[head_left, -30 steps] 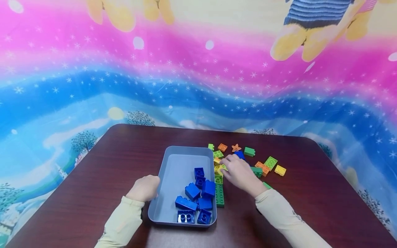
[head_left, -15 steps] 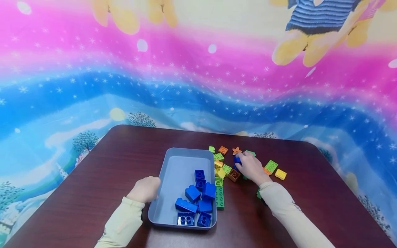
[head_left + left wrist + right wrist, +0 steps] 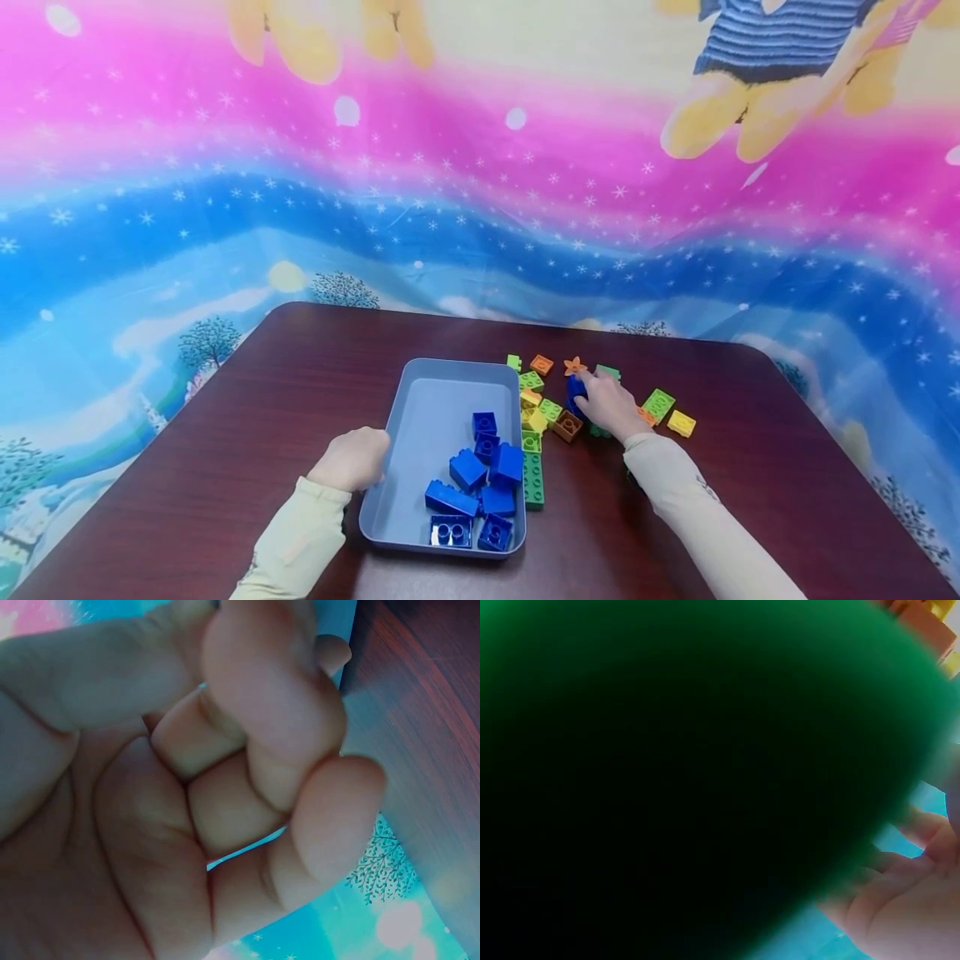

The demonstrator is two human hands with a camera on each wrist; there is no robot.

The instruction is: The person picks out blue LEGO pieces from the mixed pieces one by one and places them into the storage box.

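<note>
My left hand (image 3: 349,460) holds the left rim of a grey tray (image 3: 420,400), its fingers curled in the left wrist view around the tray's edge (image 3: 341,619). Several blue bricks (image 3: 468,469) lie in the tray's right and front part. To the right of the tray, my right hand (image 3: 609,406) pinches a blue brick (image 3: 576,393) among the loose bricks; the hand partly covers it. In the right wrist view a blurred green brick (image 3: 705,667) close to the lens hides most of the scene, leaving part of the hand (image 3: 907,900) at the right edge.
Along the tray's right side lie lime bricks (image 3: 550,409), yellow bricks (image 3: 534,419) and a long green brick (image 3: 533,481). A brown brick (image 3: 567,426) and an orange flower piece (image 3: 574,366) sit near my right hand. Farther right are a lime brick (image 3: 658,406) and a yellow brick (image 3: 682,423).
My right hand has moved right from above the yellow and lime bricks to the blue brick and taken hold of it. The left hand stays at the tray's rim.
</note>
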